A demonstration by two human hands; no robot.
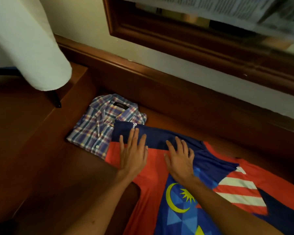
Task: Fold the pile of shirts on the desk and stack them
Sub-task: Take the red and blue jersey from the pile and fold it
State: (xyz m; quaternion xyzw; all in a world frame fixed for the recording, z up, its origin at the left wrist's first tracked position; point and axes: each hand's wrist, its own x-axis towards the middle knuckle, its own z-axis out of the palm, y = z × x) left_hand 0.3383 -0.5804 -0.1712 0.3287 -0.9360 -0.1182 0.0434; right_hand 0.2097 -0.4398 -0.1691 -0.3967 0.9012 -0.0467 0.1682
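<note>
Upper left of frame: white lampshade (29, 43), tilted by the wide lens, its dark stem running down to a raised wooden ledge (75, 77). Left of centre: plaid shirt (98, 126), folded, collar up and dark label showing, lying flat on the wooden desk (185, 116) close to the ledge step. Its lower right corner is overlapped by the jersey (159, 180), a red and navy shirt with a yellow crescent and star, blue triangles and red-white stripes, spread flat from the centre to the lower right corner of the frame. The navy sleeve (153, 134) of the jersey is folded across its upper part, end touching the plaid shirt. Left hand (132, 153), centre frame: palm down, fingers straight and slightly spread, pressing on the folded sleeve and the red fabric below it. Right hand (180, 156), just right of it: palm down, fingers straight and a little apart, flat on the navy sleeve edge near the collar area. The two hands lie near each other, not touching. Both forearms enter from the bottom edge. Upper right: pale wall with a dark wooden frame (159, 38), contents blurred, cannot tell what is inside
</note>
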